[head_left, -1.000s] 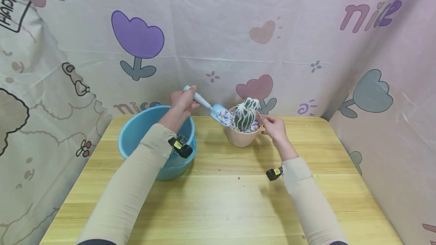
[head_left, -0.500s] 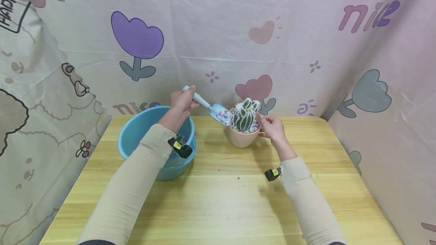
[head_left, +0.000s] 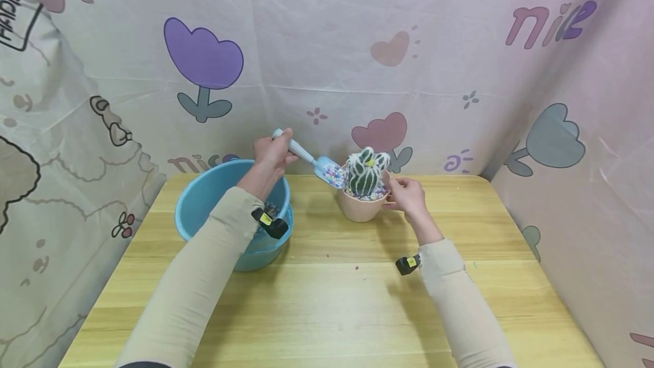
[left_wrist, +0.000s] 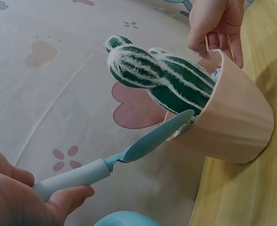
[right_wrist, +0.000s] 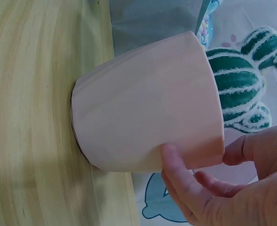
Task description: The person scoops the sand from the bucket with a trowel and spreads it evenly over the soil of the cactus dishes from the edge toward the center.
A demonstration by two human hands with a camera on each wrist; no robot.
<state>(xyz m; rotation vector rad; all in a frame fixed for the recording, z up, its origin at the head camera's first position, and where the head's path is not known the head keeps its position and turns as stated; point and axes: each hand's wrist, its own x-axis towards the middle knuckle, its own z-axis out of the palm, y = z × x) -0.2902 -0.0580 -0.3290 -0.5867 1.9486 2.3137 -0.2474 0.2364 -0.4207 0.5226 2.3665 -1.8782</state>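
In the head view, my left hand grips the pale handle of a small blue trowel. Colourful pebbles lie on the trowel's blade. Its tip reaches the left rim of a pink flowerpot, overlapping that rim in the left wrist view. A green cactus with white fuzzy ribs stands in the pot among more pebbles. My right hand pinches the pot's right rim, and in the right wrist view its fingers press the outer wall. The pot stands on the wooden table.
A blue bucket with grey gravel inside stands on the left, under my left forearm. A few stray pebbles dot the wooden table. A printed cloth hangs behind and along both sides.
The cactus has turned in place, so its small side knobs and yellow spot now face forward. My right fingers have shifted slightly on the rim. The trowel stays at the pot's left edge.
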